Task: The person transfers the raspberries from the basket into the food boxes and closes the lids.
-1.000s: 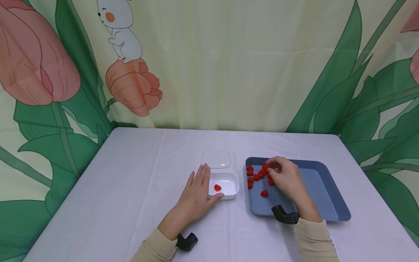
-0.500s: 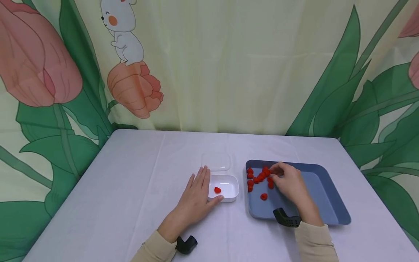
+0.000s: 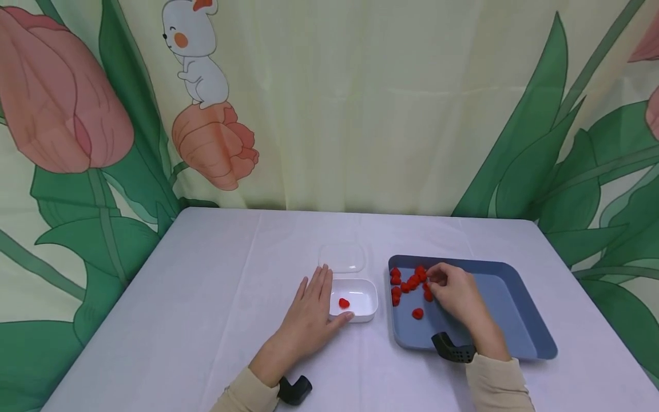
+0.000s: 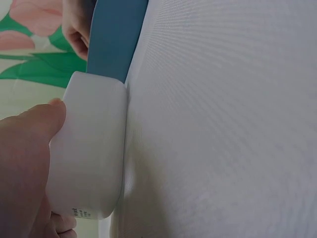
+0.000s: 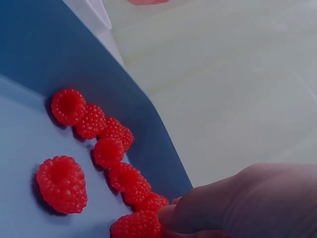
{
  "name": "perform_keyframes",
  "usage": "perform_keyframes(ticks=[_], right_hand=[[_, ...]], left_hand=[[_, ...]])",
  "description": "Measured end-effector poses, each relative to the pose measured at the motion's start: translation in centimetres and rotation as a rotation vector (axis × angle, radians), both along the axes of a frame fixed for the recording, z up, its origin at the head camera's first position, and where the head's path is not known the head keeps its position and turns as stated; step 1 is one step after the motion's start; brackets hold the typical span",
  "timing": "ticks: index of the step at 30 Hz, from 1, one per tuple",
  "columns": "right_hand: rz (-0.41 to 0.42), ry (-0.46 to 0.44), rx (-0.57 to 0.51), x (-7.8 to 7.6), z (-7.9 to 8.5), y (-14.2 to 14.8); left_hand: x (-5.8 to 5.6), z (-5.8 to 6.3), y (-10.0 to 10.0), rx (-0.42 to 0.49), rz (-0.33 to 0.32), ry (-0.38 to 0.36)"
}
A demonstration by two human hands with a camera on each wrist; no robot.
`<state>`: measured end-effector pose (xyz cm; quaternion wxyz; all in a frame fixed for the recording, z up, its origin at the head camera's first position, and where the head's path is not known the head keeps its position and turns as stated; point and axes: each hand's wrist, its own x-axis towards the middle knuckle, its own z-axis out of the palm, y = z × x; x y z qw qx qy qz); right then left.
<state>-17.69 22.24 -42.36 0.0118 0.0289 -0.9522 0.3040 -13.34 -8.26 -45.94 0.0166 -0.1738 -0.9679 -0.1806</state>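
In the head view, a white box [image 3: 364, 309] stands near the table's middle with one raspberry [image 3: 344, 303] inside. My left hand [image 3: 306, 315] rests along its left side, fingers straight, thumb at the front rim. The left wrist view shows that thumb [image 4: 49, 116] against the box wall. My right hand [image 3: 458, 292] reaches into the blue tray [image 3: 494, 315], fingers bent at the raspberries [image 3: 413, 281]. In the right wrist view its thumb [image 5: 185, 213] overlaps a raspberry [image 5: 133, 227] at the bottom; I cannot tell whether the fingers pinch it.
A clear lid [image 3: 342, 257] lies behind the box on the white tablecloth [image 3: 247, 269]. One raspberry [image 3: 417, 313] lies apart from the others, nearer the tray's front. A printed curtain [image 3: 350, 114] hangs behind the table.
My right hand has drawn slightly right and toward the front within the tray. The left hand keeps its place at the box. The head view has tilted up a little.
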Motion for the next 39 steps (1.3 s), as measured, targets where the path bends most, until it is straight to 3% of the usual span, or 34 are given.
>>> perform_keyframes(ticks=[39], right_hand=[[-0.031, 0.009, -0.058, -0.13, -0.85, -0.24]], left_hand=[[0.17, -0.34, 0.03, -0.001, 0.003, 0.023]])
